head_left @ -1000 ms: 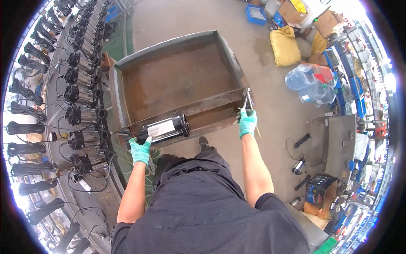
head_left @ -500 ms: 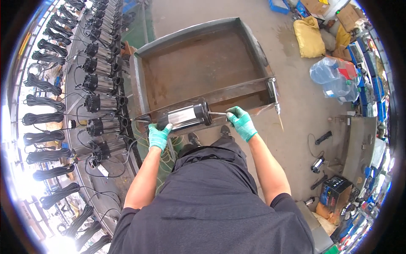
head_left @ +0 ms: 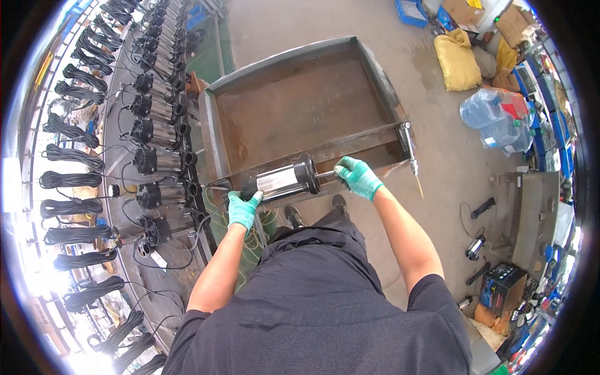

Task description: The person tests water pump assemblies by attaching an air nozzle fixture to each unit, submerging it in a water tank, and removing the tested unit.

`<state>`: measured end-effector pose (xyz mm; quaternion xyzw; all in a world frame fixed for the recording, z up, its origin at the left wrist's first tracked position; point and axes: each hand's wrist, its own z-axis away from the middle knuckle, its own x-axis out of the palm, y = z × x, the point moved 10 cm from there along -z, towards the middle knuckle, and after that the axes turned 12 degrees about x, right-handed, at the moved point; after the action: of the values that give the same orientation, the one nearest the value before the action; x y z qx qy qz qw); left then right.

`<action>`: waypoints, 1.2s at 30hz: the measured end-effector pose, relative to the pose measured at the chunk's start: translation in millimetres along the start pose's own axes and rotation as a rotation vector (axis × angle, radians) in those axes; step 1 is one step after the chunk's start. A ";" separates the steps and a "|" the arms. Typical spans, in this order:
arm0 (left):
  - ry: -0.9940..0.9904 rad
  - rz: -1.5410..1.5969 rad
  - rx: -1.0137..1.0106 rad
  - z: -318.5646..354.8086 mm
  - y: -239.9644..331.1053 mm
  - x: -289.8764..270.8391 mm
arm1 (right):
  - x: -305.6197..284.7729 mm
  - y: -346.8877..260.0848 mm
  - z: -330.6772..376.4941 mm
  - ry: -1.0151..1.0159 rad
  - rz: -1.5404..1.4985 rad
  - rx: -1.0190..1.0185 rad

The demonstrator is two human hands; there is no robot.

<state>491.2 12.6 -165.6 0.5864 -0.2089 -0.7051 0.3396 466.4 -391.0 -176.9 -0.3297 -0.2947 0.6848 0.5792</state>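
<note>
A cylindrical pump motor [head_left: 279,180] with a silver middle and black end parts lies sideways over the near rim of a metal tray [head_left: 281,57]. Wearing a green glove, my left hand [head_left: 242,209] closes on the motor's left end, thumb on the near side. A short metal rod [head_left: 325,174] juts from the right end. My right hand [head_left: 359,177], gloved too, pinches the rod's outer end, its fingertips partly hidden. The tray holds a shallow layer of brown liquid, and a bar crosses it beyond the motor.
Many similar motors [head_left: 157,160] with coiled black cables [head_left: 70,180] line a bench at left. An air gun [head_left: 409,150] with a thin nozzle hangs at the tray's right corner. Clear plastic jugs [head_left: 486,115], a yellow sack [head_left: 456,59] and a box [head_left: 502,287] stand at right.
The whole view has shifted slightly, so the tray and bench appear lower and farther right. Both hands keep their hold on the motor and rod, which lie in nearly the same place.
</note>
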 end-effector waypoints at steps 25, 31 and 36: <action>-0.040 -0.073 -0.055 9.8 6.6 -3.3 | 21.2 45.7 -36.3 -0.048 -0.307 0.094; -0.022 -0.092 -0.036 12.0 11.6 -6.5 | 30.3 39.8 -30.9 -0.170 -0.477 0.147; -0.024 -0.109 -0.057 12.9 8.5 -5.7 | 21.7 40.8 -33.6 -0.147 -0.086 0.222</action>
<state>481.1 9.6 -152.9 0.5785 -0.1606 -0.7351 0.3147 466.2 -375.2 -231.9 -0.1999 -0.2727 0.7100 0.6177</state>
